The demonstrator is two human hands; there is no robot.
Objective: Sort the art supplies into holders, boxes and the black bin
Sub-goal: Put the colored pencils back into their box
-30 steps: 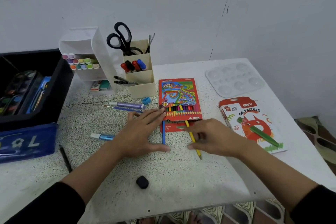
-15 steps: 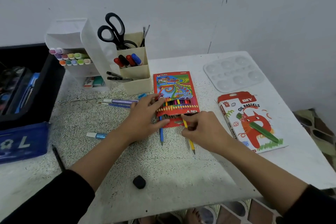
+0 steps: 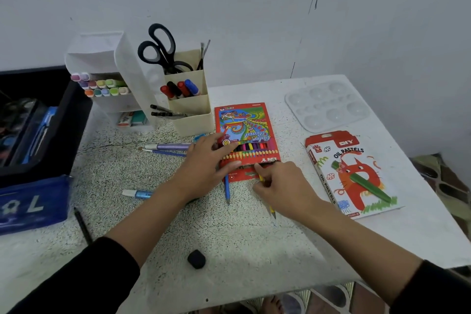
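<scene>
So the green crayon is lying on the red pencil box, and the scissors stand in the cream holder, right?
Not quite: the head view shows the green crayon lying on the oil pastels box, right of the pencil box. The scissors do stand in the cream holder.

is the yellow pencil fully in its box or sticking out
Sticking out: the yellow pencil reaches onto the table past the pencil box, under the right hand.

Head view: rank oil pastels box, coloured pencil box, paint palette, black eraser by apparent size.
1. oil pastels box, largest.
2-3. coloured pencil box and paint palette look about alike; the box is partly covered, so unranked.
4. black eraser, smallest.
</scene>
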